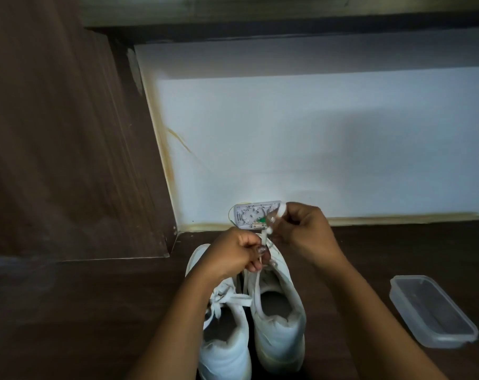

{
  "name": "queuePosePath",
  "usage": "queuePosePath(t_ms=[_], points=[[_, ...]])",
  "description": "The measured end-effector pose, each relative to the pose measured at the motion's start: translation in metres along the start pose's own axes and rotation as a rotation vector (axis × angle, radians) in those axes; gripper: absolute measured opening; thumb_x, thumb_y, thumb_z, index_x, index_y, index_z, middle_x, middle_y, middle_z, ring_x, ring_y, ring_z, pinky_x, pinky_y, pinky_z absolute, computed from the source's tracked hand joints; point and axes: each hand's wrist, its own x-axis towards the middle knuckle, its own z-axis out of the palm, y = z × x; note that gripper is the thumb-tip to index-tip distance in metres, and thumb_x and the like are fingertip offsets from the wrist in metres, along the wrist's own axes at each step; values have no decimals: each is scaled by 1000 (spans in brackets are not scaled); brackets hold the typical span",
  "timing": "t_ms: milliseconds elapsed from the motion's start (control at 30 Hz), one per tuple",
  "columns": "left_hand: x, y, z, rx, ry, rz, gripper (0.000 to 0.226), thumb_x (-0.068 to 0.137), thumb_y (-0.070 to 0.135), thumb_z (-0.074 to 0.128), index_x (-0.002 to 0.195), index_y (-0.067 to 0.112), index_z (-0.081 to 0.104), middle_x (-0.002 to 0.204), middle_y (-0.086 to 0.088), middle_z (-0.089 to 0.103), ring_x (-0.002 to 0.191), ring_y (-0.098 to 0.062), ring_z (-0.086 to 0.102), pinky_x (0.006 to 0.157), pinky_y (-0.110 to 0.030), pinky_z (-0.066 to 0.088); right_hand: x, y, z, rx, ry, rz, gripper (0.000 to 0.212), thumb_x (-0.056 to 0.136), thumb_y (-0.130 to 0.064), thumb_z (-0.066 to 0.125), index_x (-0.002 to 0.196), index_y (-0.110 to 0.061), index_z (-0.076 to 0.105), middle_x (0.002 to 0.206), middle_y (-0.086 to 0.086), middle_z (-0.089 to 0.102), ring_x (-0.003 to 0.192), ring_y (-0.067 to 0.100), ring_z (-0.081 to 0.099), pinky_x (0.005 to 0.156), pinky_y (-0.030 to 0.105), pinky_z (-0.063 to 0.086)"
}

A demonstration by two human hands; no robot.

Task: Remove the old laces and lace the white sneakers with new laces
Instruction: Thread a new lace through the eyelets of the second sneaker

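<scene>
Two white sneakers [260,333] stood side by side on the dark wood [82,311]. The left hand [230,253] pinched one lace [256,281] low over the right shoe, and the right hand [304,229] pinched it higher up. It looked like lace-pulling near the toe. Next, a slow, straight pull seemed needed. A plastic box [433,311] lay well apart, and nothing seemed to block the way.
</scene>
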Motion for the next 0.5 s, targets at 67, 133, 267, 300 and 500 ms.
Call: queuePosePath(t_ms=[67, 133, 267, 300, 500], points=[[0, 1, -1, -105, 33, 17, 34, 92, -9, 48, 66, 9, 61, 47, 6, 60, 41, -1, 53, 45, -12, 41, -1, 6, -10, -230, -240, 100, 12, 74, -2, 75, 79, -9, 66, 72, 7, 65, 62, 9, 59, 57, 27, 50], [-1, 1, -1, -148, 48, 44, 32, 92, -8, 49, 68, 7, 63, 52, 5, 62, 46, -4, 55, 47, -14, 43, -4, 14, -13, -497, -449, 179, 18, 65, -5, 76, 80, -7, 67, 74, 3, 65, 67, 10, 58, 68, 38, 53], [-2, 2, -1, -136, 24, 54, 29, 92, -4, 51, 70, 8, 65, 54, 5, 64, 48, -4, 55, 49, -15, 43, -4, 21, -8, -742, -435, 158, 24, 70, -2, 71, 87, -17, 66, 75, -7, 62, 69, 5, 58, 64, 20, 44], [-3, 3, -2, -134, 8, 47, 28, 92, -2, 52, 71, 8, 66, 57, 3, 65, 48, -5, 55, 48, -16, 43, -6, 20, -7, -811, -434, 126, 26, 71, -7, 72, 94, -17, 66, 84, -4, 64, 78, 9, 60, 66, 20, 43], [3, -9, -11, -136, 196, -134, 23, 99, 18, 44, 92, 8, 64, 67, -19, 67, 36, -15, 50, 38, -18, 32, -11, 21, -4, -924, -363, 81, 48, 80, -24, 68, 126, -26, 55, 114, 0, 66, 105, 17, 60, 79, 18, 40]])
